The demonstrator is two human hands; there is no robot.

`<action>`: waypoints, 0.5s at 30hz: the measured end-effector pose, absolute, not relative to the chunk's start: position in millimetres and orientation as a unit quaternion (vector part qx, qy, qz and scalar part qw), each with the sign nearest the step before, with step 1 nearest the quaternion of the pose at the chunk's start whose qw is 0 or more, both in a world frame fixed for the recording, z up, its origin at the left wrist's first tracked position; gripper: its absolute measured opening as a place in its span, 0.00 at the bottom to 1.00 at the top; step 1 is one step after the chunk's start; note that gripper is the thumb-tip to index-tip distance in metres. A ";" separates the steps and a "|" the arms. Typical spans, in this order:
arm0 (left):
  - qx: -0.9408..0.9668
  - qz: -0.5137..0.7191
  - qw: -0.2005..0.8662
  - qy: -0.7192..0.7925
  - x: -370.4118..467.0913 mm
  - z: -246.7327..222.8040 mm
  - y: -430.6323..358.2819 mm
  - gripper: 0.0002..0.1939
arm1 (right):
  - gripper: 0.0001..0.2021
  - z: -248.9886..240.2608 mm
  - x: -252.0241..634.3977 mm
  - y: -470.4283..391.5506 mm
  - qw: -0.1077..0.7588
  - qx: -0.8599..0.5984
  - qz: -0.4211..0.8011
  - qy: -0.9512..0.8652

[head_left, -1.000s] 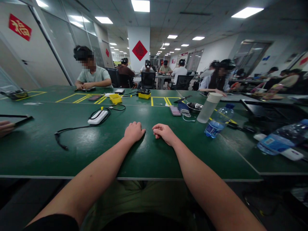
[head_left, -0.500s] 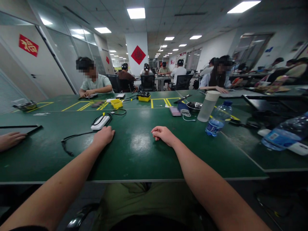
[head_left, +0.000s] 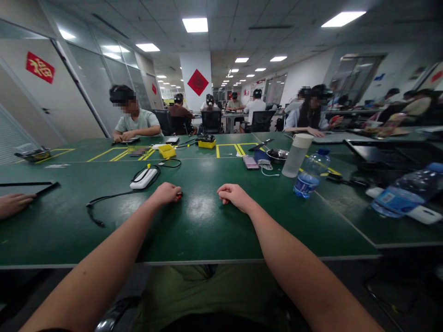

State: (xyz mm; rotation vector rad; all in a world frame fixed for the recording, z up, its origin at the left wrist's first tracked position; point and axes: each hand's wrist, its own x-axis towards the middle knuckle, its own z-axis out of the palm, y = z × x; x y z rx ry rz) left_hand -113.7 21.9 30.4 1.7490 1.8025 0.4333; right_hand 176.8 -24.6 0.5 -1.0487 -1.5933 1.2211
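My left hand (head_left: pixel 166 193) is closed round a small dark object with a bit of red (head_left: pixel 179 196), just above or on the green table (head_left: pixel 204 235); most of the object is hidden by my fingers. To the right, my right hand (head_left: pixel 234 196) rests on the table with its fingers curled together. Whether anything is inside it, I cannot make out. Left of my left hand lies a white power bank (head_left: pixel 144 178) with a black cable (head_left: pixel 114 195) looped over it and trailing across the tabletop.
On the right stand a frosted bottle (head_left: pixel 296 157) and a water bottle (head_left: pixel 310 175); another bottle (head_left: pixel 403 193) lies tilted further right. Yellow trays (head_left: pixel 167 151) and a metal bowl (head_left: pixel 278 157) sit further back. Another person's hand (head_left: pixel 15 204) rests at the left; people sit across the table.
My left hand has moved right, away from the power bank, and a small dark and red object now shows at its fingertips. My right hand has stayed in place.
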 end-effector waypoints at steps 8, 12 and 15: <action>0.791 0.154 0.259 0.533 -28.5 23.5 25.6 0.13 | 0.06 0.1 181.2 -23.8 0.420 -0.505 0.307 -0.689; 0.860 0.157 0.144 0.463 -21.2 20.5 23.3 0.18 | 0.08 -0.2 180.8 -26.5 0.344 -0.509 0.219 -0.758; 0.877 0.162 0.099 0.442 -20.5 15.4 15.4 0.15 | 0.12 -1.1 177.8 -28.2 0.287 -0.495 0.161 -0.804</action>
